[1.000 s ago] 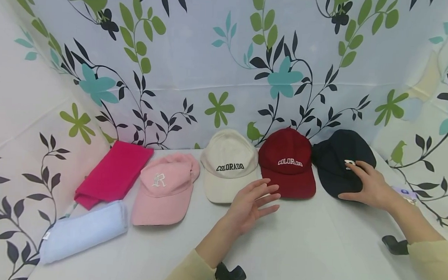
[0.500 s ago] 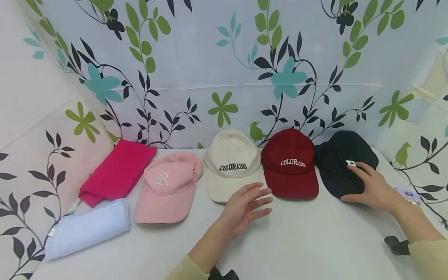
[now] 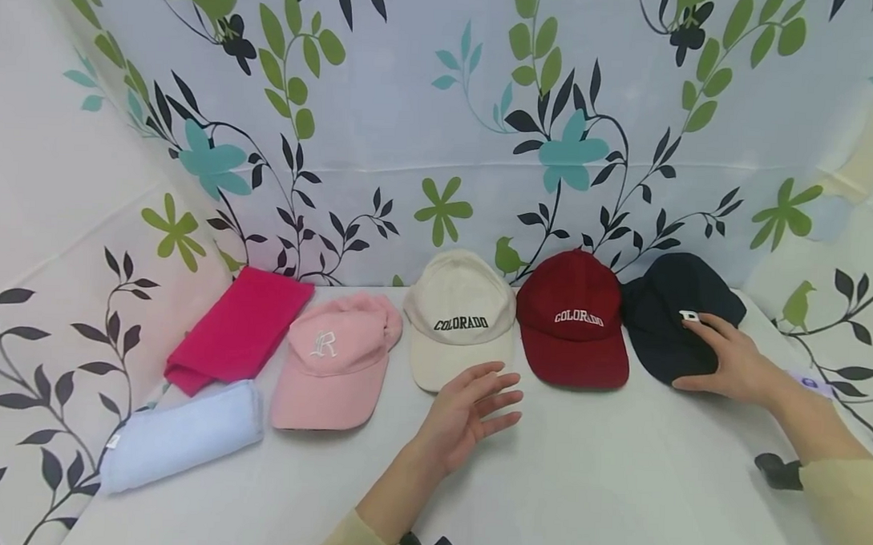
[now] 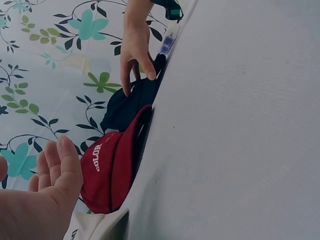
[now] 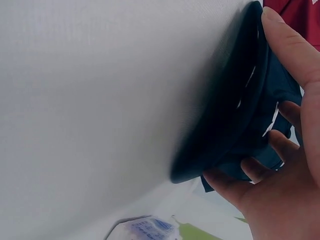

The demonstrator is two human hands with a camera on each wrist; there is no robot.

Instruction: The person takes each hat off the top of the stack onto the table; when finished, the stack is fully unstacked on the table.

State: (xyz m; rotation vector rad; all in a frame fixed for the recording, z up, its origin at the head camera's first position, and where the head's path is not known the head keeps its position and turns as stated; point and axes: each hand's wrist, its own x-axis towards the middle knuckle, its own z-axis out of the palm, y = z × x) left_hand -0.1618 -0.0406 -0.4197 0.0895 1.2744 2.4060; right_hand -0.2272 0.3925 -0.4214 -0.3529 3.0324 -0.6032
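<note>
A navy baseball cap with a small white emblem sits at the right end of a row of caps. My right hand spreads over its front, thumb at the brim and fingertips around the emblem; the right wrist view shows the cap's brim between the thumb and the other fingers. Left of it stand a dark red "COLORADO" cap, a cream "COLORADO" cap and a pink cap with a white letter R. My left hand, fingers loosely extended, holds nothing and overlaps the cream brim in the head view.
A folded hot-pink cloth and a folded light-blue cloth lie at the left. A small purple-and-white packet lies beyond my right wrist. White cloth covers the table; a leaf-patterned curtain rises behind the caps.
The head view has shifted, so the scene slides slightly rightward. My left hand has drawn back leftward, away from the red cap. My right hand stays on the navy cap.
</note>
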